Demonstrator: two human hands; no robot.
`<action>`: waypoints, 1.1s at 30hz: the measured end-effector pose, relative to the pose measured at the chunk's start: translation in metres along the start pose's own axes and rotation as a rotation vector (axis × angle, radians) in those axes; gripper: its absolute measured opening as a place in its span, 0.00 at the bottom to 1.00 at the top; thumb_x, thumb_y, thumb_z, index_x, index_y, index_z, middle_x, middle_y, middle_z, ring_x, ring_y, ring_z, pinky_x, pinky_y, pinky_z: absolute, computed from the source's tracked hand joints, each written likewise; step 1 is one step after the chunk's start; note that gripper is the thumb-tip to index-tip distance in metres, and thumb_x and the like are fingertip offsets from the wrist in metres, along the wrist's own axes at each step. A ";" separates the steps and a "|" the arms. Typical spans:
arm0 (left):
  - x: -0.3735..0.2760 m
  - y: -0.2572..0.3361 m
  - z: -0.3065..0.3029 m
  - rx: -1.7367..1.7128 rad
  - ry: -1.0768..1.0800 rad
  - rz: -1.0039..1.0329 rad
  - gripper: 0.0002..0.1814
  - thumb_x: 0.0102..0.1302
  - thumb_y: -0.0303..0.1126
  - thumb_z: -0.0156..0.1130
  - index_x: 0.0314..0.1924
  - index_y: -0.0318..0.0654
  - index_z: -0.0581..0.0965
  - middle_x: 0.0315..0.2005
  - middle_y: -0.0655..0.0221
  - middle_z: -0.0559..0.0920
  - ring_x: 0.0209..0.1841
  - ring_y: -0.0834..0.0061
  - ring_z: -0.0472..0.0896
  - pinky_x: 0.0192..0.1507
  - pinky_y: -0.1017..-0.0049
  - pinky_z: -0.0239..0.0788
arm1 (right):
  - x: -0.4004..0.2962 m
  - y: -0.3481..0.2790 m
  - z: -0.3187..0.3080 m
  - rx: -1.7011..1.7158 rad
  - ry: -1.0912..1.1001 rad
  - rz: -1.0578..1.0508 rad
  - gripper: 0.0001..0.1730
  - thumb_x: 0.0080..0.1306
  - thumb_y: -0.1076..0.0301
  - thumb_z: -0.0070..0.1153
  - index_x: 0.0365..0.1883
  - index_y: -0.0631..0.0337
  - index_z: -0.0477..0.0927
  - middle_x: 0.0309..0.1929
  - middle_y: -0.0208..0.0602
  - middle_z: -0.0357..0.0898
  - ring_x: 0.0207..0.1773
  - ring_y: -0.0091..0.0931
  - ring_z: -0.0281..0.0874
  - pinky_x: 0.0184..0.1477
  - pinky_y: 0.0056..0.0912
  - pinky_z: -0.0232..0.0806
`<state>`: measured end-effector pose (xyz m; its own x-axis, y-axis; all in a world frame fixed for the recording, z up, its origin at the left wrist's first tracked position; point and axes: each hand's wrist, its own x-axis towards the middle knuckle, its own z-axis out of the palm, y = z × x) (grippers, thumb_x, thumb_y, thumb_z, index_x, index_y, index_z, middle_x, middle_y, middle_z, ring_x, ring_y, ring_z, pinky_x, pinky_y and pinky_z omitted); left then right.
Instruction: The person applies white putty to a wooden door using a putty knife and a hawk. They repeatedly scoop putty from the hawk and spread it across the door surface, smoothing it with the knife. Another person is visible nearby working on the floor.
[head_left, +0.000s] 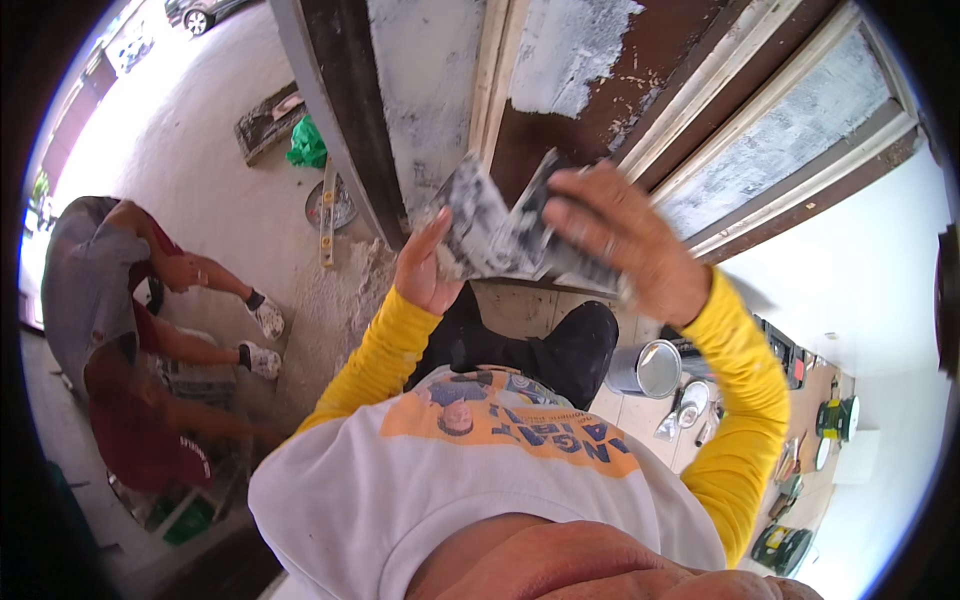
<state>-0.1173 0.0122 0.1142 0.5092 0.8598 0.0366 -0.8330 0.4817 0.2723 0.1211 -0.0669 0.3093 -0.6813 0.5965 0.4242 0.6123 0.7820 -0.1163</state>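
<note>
In front of my knees, my left hand (426, 264) holds a flat, putty-smeared plate (474, 214), probably a filling blade. My right hand (626, 240) grips a second dark blade (534, 199), also coated with grey-white putty. The two blades meet at their lower edges in a V shape; motion blurs the right one. Beyond them stands a brown panelled door (551, 135) or similar woodwork. Whitish filler (570, 56) covers part of its middle panel, ending in a ragged edge over the brown surface.
A person (97, 300) in a grey shirt and dark red cap bends low at left. A spirit level (327, 217), a green plastic bag (306, 142) and a trough (266, 124) lie on the floor. At right are an open metal can (656, 367) and dark buckets (838, 418).
</note>
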 end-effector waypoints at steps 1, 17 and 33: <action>0.000 -0.001 0.015 0.003 -0.012 -0.051 0.17 0.74 0.33 0.56 0.59 0.35 0.76 0.55 0.60 0.82 0.57 0.63 0.82 0.63 0.61 0.70 | -0.004 -0.009 0.015 0.102 -0.009 -0.037 0.48 0.49 0.77 0.68 0.71 0.39 0.70 0.68 0.45 0.65 0.69 0.45 0.65 0.75 0.56 0.55; -0.013 0.012 0.052 1.197 -0.354 0.835 0.22 0.73 0.32 0.58 0.64 0.32 0.73 0.59 0.53 0.79 0.63 0.54 0.76 0.67 0.62 0.65 | -0.056 0.004 0.095 1.988 0.551 0.912 0.18 0.71 0.67 0.53 0.57 0.63 0.77 0.51 0.39 0.83 0.52 0.36 0.84 0.54 0.48 0.77; -0.046 0.046 -0.053 1.766 0.072 0.455 0.20 0.76 0.38 0.57 0.64 0.41 0.77 0.44 0.57 0.87 0.44 0.71 0.86 0.47 0.74 0.75 | -0.016 0.037 0.011 -0.487 0.118 -0.033 0.22 0.63 0.70 0.55 0.57 0.48 0.80 0.56 0.29 0.81 0.61 0.35 0.76 0.50 0.36 0.80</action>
<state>-0.1904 0.0034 0.0741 0.2851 0.8857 0.3664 0.3149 -0.4476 0.8369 0.1505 -0.0455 0.2878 -0.6708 0.5262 0.5226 0.7264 0.6082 0.3200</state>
